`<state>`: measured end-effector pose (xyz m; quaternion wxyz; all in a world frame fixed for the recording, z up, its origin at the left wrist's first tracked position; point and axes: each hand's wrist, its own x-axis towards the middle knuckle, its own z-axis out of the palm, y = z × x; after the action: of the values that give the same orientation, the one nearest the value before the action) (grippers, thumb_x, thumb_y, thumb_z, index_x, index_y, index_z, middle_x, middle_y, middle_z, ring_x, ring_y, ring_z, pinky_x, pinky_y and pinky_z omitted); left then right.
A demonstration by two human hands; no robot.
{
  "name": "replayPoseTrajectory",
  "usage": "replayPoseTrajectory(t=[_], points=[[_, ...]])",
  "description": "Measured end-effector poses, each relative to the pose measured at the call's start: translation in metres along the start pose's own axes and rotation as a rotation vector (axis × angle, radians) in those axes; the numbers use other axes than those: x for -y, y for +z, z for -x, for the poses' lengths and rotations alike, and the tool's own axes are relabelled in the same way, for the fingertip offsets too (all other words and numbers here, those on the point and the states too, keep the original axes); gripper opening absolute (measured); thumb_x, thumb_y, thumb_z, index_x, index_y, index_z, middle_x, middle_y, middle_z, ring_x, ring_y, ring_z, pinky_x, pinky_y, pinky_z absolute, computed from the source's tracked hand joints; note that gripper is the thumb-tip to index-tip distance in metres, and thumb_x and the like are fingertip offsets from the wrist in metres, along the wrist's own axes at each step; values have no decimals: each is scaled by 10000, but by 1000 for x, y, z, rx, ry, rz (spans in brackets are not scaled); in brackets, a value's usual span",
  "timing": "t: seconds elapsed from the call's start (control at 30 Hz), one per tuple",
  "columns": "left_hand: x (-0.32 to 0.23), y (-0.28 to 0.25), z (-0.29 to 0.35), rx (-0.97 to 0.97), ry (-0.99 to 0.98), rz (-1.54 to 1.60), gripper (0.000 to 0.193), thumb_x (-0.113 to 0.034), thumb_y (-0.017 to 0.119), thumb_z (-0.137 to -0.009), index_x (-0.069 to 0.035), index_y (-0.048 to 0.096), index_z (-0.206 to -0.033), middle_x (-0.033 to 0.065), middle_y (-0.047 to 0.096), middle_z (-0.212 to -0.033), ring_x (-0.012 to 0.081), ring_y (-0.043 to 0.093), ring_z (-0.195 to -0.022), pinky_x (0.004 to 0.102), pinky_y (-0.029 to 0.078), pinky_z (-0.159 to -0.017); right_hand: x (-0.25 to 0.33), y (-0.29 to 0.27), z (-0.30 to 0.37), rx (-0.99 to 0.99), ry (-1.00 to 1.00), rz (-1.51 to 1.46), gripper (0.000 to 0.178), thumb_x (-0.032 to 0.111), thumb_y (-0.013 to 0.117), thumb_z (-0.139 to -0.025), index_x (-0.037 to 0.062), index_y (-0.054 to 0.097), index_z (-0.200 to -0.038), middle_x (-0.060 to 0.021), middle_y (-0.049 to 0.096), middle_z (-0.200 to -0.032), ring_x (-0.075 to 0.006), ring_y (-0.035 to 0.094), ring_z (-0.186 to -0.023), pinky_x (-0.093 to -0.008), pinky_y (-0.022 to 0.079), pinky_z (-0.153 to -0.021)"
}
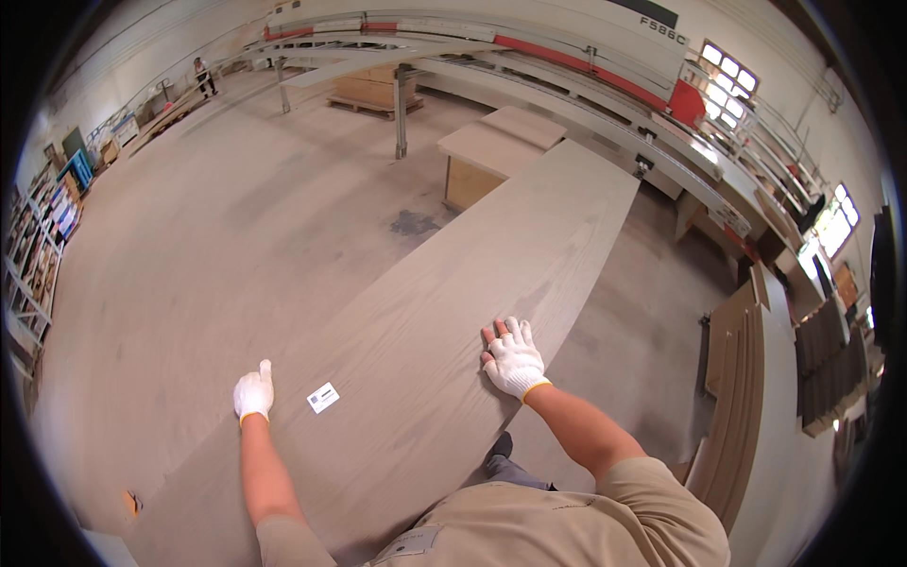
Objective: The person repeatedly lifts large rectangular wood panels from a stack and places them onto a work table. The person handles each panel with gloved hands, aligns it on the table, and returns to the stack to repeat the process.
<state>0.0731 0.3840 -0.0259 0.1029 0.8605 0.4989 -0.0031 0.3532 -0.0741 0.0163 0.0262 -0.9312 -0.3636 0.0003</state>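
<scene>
A long grey-brown wood-grain panel stretches from beneath my body away to the far right. A small white label with dark print sticks to its near left part. My left hand, in a white knitted glove, is closed at the panel's left edge, one digit pointing forward; its other fingers curl down and are partly hidden. Lying flat on the panel near its right edge is my right hand, fingers spread. Its matching glove leaves some fingertips bare.
Across the back runs a large white machine with a red stripe and a long rail. A stack of boards stands beside the panel's far end. More panels lean at right; racks line the left. A distant person stands far left.
</scene>
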Motion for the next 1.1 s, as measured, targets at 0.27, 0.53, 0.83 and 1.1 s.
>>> replayPoseTrajectory(t=[0.27,0.53,0.83,1.1], points=[[3,0,12,16,22,-106,771,-547,267,-1081,-18,782,-859,250,738,-946,434,711,-933,546,545,-893,-8,10,2,-48,-35,-42,615,382,514,-998,72,488,-1529,-223,408,-1605,-407,219,-1546,-558,109,-1284],[-8,-12,21,-8,7,-75,744,-516,272,-1084,-29,784,-849,225,745,-899,428,721,-889,543,558,-868,-7,8,0,-18,-34,16,628,405,508,-998,49,498,-1515,-222,394,-1617,-411,205,-1547,-557,90,-1285],[-6,-7,24,-51,47,-71,723,-475,286,-1090,-17,774,-816,231,738,-850,417,725,-848,535,565,-840,-9,5,-5,4,-14,20,629,393,518,-999,59,485,-1530,-220,383,-1627,-410,210,-1552,-552,99,-1289],[-11,-11,26,-49,0,-76,704,-448,286,-1092,-26,778,-819,230,740,-854,410,728,-852,527,565,-855,-5,4,-2,-7,-28,-5,644,394,531,-987,58,480,-1534,-225,389,-1622,-402,211,-1551,-547,96,-1289]])
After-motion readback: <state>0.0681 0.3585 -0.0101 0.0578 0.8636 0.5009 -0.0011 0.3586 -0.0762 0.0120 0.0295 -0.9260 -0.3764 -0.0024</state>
